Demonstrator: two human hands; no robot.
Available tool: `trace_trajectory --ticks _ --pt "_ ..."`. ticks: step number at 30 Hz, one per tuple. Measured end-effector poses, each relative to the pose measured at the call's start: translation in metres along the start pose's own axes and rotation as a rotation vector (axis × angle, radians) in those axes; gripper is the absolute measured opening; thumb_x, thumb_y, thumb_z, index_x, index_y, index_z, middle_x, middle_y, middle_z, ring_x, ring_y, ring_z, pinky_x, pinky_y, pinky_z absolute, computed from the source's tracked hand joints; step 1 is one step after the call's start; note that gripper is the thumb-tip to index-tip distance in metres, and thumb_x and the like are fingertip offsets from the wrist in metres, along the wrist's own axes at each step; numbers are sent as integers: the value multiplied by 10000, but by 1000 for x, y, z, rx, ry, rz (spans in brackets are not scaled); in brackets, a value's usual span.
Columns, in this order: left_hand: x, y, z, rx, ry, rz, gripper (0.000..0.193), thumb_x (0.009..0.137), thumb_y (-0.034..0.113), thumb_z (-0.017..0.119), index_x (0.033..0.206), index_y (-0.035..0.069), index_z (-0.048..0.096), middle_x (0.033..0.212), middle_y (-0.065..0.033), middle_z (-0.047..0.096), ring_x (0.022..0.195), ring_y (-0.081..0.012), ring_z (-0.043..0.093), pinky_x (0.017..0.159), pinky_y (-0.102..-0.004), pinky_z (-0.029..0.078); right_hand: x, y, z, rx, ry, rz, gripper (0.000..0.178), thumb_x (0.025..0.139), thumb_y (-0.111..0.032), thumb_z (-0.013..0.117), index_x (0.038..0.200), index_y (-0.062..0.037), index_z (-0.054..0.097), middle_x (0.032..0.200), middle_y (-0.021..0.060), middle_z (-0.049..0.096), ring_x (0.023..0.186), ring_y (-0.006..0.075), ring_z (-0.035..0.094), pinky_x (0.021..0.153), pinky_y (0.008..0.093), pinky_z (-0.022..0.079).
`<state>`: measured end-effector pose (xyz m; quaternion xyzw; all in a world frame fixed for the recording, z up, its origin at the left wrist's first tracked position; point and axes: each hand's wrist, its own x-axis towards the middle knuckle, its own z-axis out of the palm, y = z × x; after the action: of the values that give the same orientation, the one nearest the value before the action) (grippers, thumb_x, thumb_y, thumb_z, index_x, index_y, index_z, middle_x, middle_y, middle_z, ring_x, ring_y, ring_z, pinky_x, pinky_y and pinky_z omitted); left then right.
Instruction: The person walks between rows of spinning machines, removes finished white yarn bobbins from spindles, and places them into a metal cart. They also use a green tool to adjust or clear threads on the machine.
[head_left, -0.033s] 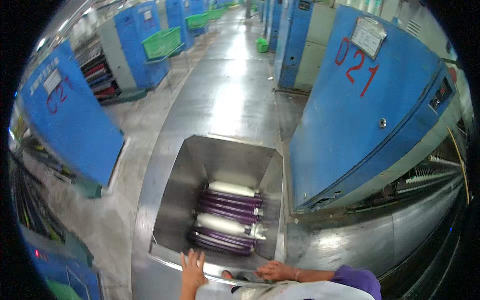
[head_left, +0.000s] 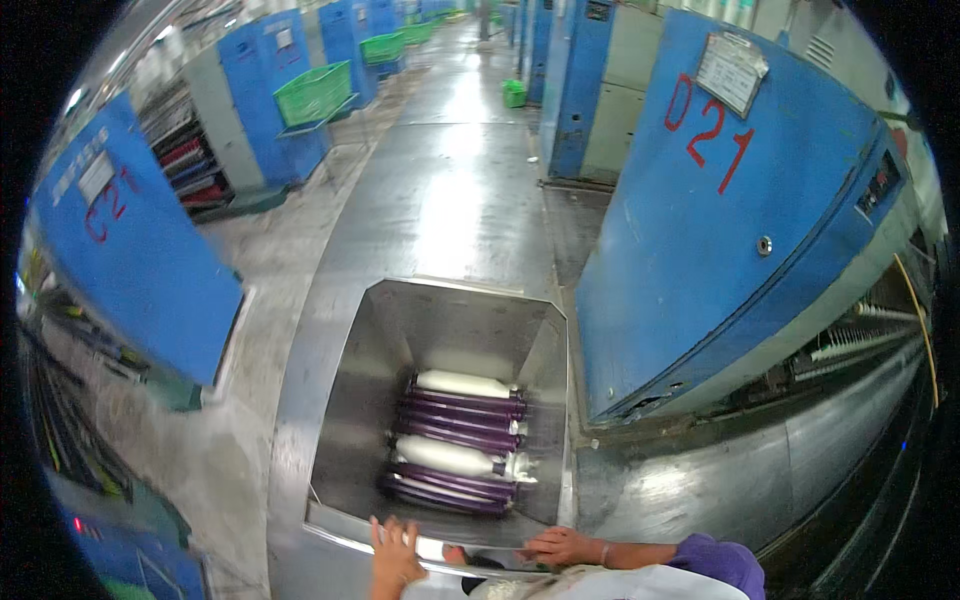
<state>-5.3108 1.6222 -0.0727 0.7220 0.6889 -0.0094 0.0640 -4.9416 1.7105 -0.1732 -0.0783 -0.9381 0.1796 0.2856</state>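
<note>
A deep metal bin [head_left: 440, 283] stands in front of me. In it lie several purple bobbin tubes [head_left: 455, 421] side by side, and among them are white yarn-wound bobbins [head_left: 445, 455]. My left hand [head_left: 397, 553] rests at the near rim, its fingers spread over the edge, holding nothing. My right hand [head_left: 563, 547] lies at the right part of the near rim, fingers together and bent toward the edge. Its fingertips are partly hidden. Neither hand touches the bobbins.
Tall blue machine cabinets stand close on the right [head_left: 700, 230] and on the left [head_left: 140, 240]. Ahead runs a shiny metal floor strip [head_left: 455, 190]. Green crates [head_left: 315, 95] sit along the left machines, with a small green container [head_left: 514, 94] farther off on the right.
The view has shifted slightly and is less blurred. My left hand sits a little farther right and lower in the picture. The bobbins keep their arrangement in the bin.
</note>
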Motion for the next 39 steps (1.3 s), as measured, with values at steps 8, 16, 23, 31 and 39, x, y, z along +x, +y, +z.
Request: trace_trajectory --ticks 8,16,23,31,39 --pt "47 10 12 6 -60 50 774 475 381 815 1139 48 596 1024 -133 530 1042 -332 505 1069 -622 215 84 -33 -99 175 -417 671 563 754 -51 683 1291 -102 522 1374 153 464 1301 343 429 1092 466 343" --pt "159 20 -10 -156 2 111 610 537 267 721 1112 109 591 976 -81 526 955 -270 519 1008 -571 290 128 33 -31 -390 -108 1038 604 661 -97 761 1221 -136 538 1439 163 418 1364 345 386 1120 574 273" --pt "293 5 -19 -281 44 145 703 530 222 730 1207 110 576 1080 -72 571 1060 -261 530 1066 -568 259 159 182 -65 -453 -20 943 663 684 -109 761 1297 -159 516 1445 128 432 1317 295 454 1107 564 295" --pt "497 -32 -55 -222 164 55 704 439 222 773 1105 96 583 1010 -82 556 994 -271 528 1059 -513 308 275 382 -132 -481 -343 940 859 660 -192 773 1437 -154 410 1309 103 488 1272 274 438 1150 570 172" --pt "738 -114 -74 -265 283 87 546 539 189 691 1054 50 572 933 -126 534 930 -321 519 1040 -522 317 382 611 -150 -507 -174 827 798 607 -190 750 1355 -92 491 1189 123 531 1178 286 506 1132 601 208"
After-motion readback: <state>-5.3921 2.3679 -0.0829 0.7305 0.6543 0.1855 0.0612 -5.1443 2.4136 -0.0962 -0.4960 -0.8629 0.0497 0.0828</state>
